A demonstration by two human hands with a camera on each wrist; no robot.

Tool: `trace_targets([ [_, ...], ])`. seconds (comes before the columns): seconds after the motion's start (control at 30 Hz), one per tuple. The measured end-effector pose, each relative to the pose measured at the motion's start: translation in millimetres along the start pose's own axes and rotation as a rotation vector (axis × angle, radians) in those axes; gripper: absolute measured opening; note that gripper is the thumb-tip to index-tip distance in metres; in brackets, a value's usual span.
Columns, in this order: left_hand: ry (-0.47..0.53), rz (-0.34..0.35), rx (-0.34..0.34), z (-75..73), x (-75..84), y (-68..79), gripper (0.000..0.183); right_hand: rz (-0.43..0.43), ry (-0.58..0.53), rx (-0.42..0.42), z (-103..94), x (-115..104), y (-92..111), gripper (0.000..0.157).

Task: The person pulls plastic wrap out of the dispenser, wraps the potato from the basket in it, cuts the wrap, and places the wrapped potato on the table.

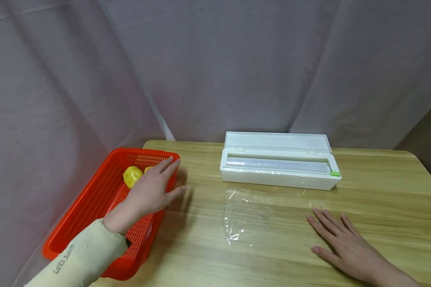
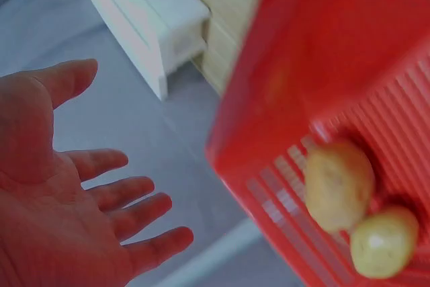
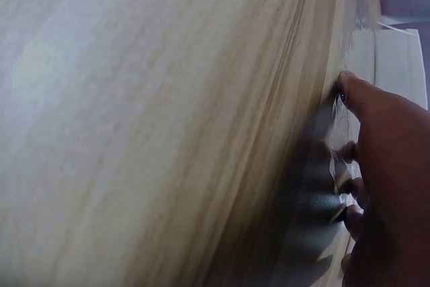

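My left hand (image 1: 149, 193) is held over the right side of a red plastic basket (image 1: 89, 207), fingers spread and the palm free. Two yellowish potatoes lie in the basket's far end: one potato (image 1: 132, 176) in plain sight, the other potato (image 1: 148, 169) partly behind my hand. In the left wrist view the potatoes (image 2: 339, 185) sit side by side, apart from the fingers. My right hand (image 1: 344, 243) is spread palm down at the table's right, fingers straight. A sheet of clear cling film (image 1: 242, 217) lies on the wood between my hands.
A white cling film dispenser (image 1: 276, 178) stands at the back middle, its lid (image 1: 276, 140) raised and the film roll (image 1: 276, 163) visible. A green slider (image 1: 335, 173) sits at its right end. Grey curtain (image 1: 219, 71) hangs behind the wooden table (image 1: 380, 187).
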State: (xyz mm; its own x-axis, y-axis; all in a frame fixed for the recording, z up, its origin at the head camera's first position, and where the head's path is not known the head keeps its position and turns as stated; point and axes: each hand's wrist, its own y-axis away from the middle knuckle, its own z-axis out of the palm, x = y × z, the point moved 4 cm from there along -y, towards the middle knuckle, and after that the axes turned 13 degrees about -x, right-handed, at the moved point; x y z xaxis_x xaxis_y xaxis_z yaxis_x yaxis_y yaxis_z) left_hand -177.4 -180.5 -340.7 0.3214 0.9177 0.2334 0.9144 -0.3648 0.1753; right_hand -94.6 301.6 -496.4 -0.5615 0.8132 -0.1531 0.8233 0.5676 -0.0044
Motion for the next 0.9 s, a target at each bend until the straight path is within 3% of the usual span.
trace_targets([
  [0.23, 0.050, -0.168, -0.075, -13.1, -46.8, -0.1, 0.085, 0.007, -0.003, -0.008, 2.1, 2, -1, 0.082],
  [0.4, 0.044, -0.249, -0.120, -15.2, -81.1, -2.8, 0.089, 0.007, 0.001, -0.009, 2.8, 3, -2, 0.082],
  [0.67, 0.064, -0.325, -0.171, -9.8, -119.0, -11.6, 0.092, 0.013, 0.006, -0.018, 5.5, 5, -1, 0.083],
  [0.9, 0.077, -0.367, -0.210, 0.7, -142.9, -19.0, 0.092, 0.009, 0.006, -0.012, 5.1, 4, 0, 0.082],
])
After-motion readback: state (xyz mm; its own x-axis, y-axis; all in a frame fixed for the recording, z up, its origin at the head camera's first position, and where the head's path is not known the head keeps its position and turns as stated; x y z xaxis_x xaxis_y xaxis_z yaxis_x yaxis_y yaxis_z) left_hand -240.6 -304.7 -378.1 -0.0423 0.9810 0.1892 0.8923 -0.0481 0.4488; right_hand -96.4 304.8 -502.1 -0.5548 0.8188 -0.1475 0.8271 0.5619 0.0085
